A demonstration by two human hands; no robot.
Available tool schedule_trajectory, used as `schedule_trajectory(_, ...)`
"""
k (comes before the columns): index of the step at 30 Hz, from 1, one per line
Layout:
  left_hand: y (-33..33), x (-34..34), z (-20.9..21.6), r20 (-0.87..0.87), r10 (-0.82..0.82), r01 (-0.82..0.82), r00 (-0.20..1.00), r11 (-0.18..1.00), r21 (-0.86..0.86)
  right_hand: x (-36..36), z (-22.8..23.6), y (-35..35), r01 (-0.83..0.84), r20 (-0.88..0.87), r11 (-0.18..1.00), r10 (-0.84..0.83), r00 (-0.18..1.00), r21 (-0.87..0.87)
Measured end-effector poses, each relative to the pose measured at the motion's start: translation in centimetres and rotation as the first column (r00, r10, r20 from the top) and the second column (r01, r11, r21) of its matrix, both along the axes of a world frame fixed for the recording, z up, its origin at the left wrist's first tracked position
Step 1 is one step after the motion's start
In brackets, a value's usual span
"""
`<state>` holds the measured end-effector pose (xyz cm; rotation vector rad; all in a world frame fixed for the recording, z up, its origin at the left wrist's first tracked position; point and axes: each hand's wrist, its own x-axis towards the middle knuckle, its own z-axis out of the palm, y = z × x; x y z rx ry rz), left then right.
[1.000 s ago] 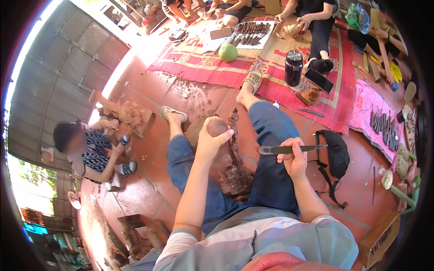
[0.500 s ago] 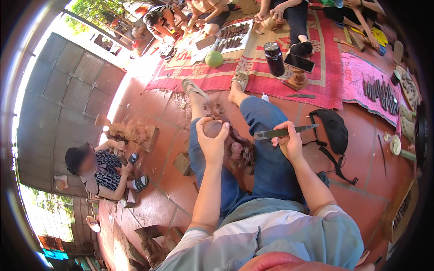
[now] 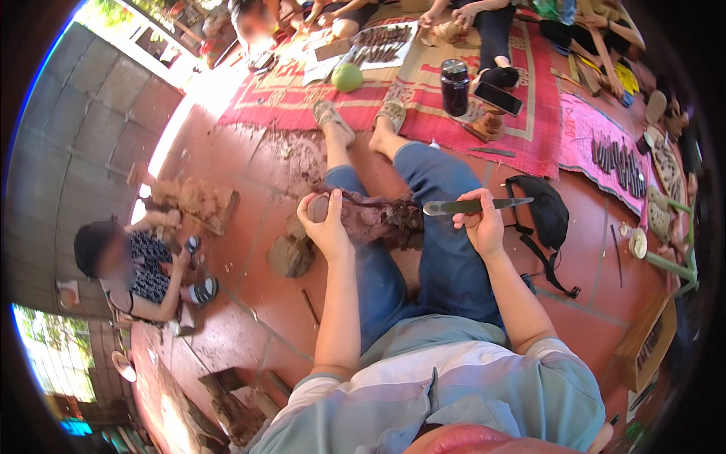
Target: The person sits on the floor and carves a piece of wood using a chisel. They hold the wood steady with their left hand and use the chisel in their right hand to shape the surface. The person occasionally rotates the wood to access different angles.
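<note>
My left hand (image 3: 330, 231) is wrapped round the rounded end of a carved reddish-brown wooden piece (image 3: 367, 218). The piece lies sideways across my legs, its darker, rough end near my right knee. In my right hand (image 3: 482, 227) is a long flat metal carving tool (image 3: 446, 207), gripped by its dark middle. One end of it is broad and rounded, pointing left over my right thigh; the other tapers to a point on the right. The tool is apart from the wood. Next to my left leg sits a wooden block (image 3: 291, 250) on the tiled floor.
A black bag (image 3: 546, 216) with straps lies right of my legs. Ahead, a red mat (image 3: 302, 106) bears a dark flask (image 3: 454, 89), a phone (image 3: 497, 98) and a green ball-like object (image 3: 347, 77). Several tools lie on a pink cloth (image 3: 578, 144). A person (image 3: 155, 265) works at the left; others sit ahead.
My left hand has swung left and tipped the wooden piece from lengthwise between my legs to crosswise. The tool in my right hand has levelled a little. The whole view has shifted.
</note>
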<state>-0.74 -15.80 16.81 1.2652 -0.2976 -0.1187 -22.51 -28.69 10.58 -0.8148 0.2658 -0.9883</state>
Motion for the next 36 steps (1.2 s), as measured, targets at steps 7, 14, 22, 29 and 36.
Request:
schedule_trajectory(7,6.1,4.1,-2.8,-0.133,-0.181,0.158,0.974,0.973,-0.17,1.8,1.4,2.4,-0.055,0.002,0.996,0.056,0.998,-0.074)
schedule_trajectory(14,7.4,4.1,-3.0,-0.214,-0.218,0.189,0.952,0.97,-0.151,2.1,3.7,4.8,-0.074,-0.177,0.988,0.049,0.983,-0.135)
schedule_trajectory(22,8.7,5.3,-2.8,0.035,-0.239,0.234,0.97,0.967,0.104,0.7,5.4,6.0,-0.065,-0.166,0.983,0.036,0.986,-0.174)
schedule_trajectory(29,8.7,3.8,-2.2,0.031,-0.316,0.315,0.948,0.949,0.036,1.4,4.5,5.8,-0.139,-0.127,0.968,0.114,0.985,-0.208)
schedule_trajectory(36,9.7,3.8,-3.0,0.042,-0.266,0.26,0.963,0.959,0.11,3.1,2.9,6.1,-0.265,-0.154,0.96,0.249,0.956,-0.093)
